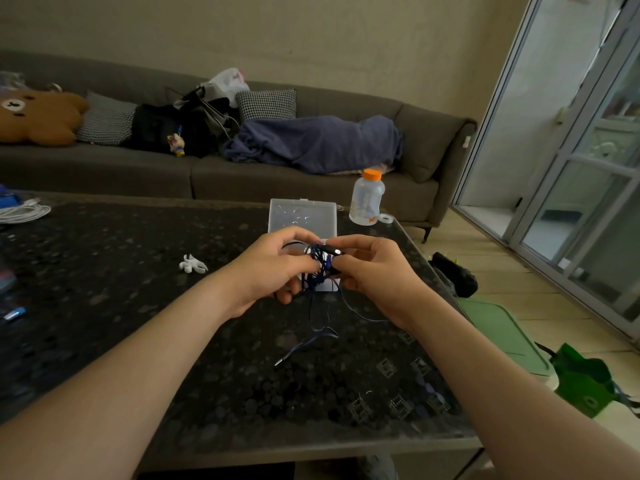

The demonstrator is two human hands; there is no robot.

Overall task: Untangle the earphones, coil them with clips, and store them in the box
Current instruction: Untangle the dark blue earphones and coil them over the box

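Note:
A tangle of dark blue earphones is held up between both hands above the dark table. My left hand grips the bundle from the left with curled fingers. From the right, my right hand pinches it near a small silver earbud. A loose length of cord hangs down to the table and ends in a jack plug. Behind the hands stands the clear plastic box, lid open, its lower part hidden by my hands. White clips lie on the table to the left.
A plastic bottle with an orange cap stands right of the box near the table's far edge. White cable lies at the far left. A sofa with cushions and a blanket runs behind. Green items sit on the floor at right.

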